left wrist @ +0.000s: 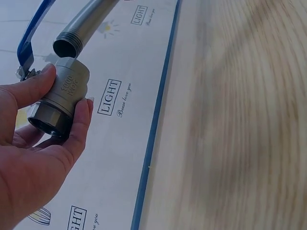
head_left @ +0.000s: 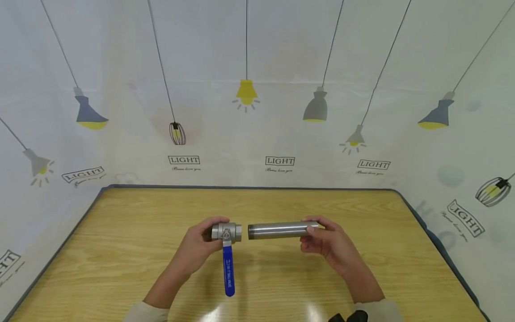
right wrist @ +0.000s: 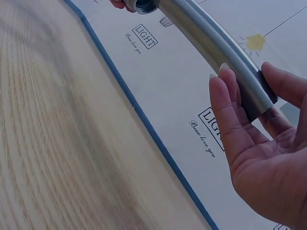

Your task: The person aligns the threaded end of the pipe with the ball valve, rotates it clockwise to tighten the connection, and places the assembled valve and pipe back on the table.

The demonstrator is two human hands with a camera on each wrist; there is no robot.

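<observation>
Taking the head view as our dial, with twelve o'clock at the far edge of the table (head_left: 273,203), we begin at the left. The left hand (head_left: 196,246) comes in from seven o'clock and pinches the valve (head_left: 235,231) between thumb and fingers, parted only as wide as the metal body. In the left wrist view we see the thumb on one side and fingertips on the other, below the raised lettering. We judge the valve dense and heavy for its size, stiff and hardly fragile; its faceted ends should give better purchase than the smooth middle. The blue lever (head_left: 228,273) points to six o'clock; we would not grip there, since it probably swings.

At three o'clock from the valve, a small gap apart, lies the threaded end of the steel pipe (head_left: 281,229), held above the wood and roughly level. We expect it to be rigid, fairly weighty and a little slippery along its polished wall, and to tip when held by one end.

That far end sits in the right hand (head_left: 327,243), which reaches in from five o'clock. Thumb and forefinger pinch it; the lower fingers curl beneath, and we cannot tell whether all of them touch.
</observation>
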